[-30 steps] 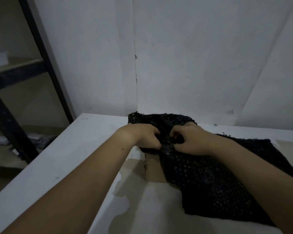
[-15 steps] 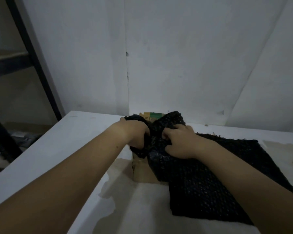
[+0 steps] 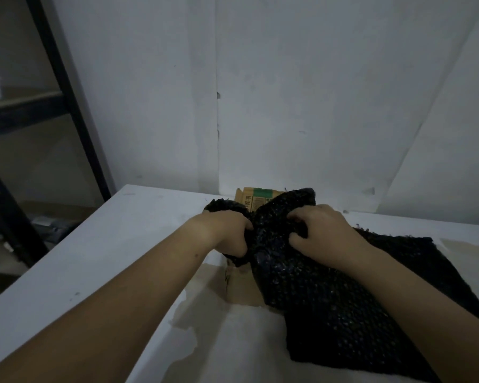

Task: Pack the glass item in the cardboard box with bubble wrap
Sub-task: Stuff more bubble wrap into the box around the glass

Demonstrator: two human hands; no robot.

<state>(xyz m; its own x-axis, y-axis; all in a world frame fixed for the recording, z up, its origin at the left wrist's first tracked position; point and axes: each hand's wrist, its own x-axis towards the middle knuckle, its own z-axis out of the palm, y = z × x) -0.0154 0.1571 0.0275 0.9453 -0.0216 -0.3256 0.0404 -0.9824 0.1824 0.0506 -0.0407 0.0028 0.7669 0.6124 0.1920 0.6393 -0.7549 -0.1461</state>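
A sheet of black bubble wrap (image 3: 329,305) lies bunched over a brown cardboard box (image 3: 241,288) on the white table (image 3: 100,244). The box's far flap (image 3: 257,197), printed with green, sticks up behind the wrap. My left hand (image 3: 227,233) grips the wrap's left fold at the box's left side. My right hand (image 3: 324,233) clutches the bunched wrap just to the right, fingers curled into it. The glass item is hidden under the wrap.
A white wall (image 3: 288,92) rises right behind the table. A dark metal shelf frame (image 3: 67,100) stands to the left beyond the table edge. The table top shows worn brownish patches (image 3: 194,313) near the front.
Both hands have pulled the wrap together and downward, so the box's far printed flap has come into sight behind it. The wrap is more bunched between the hands.
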